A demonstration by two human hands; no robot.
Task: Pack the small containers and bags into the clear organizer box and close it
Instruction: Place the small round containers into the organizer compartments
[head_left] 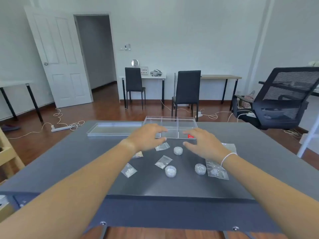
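The clear organizer box with dividers stands open at the table's far middle, a red sticker on its near right corner. Its clear lid lies to the left of it. My left hand hovers with spread fingers over the box's near left corner. My right hand hovers open just in front of the box. Below my hands lie three small round jars and several small clear bags. Neither hand holds anything.
The dark grey table drops off at its near edge. Behind it stand a black mesh office chair at the right, two dark chairs and desks along the wall. Cables and a power strip lie on the wooden floor.
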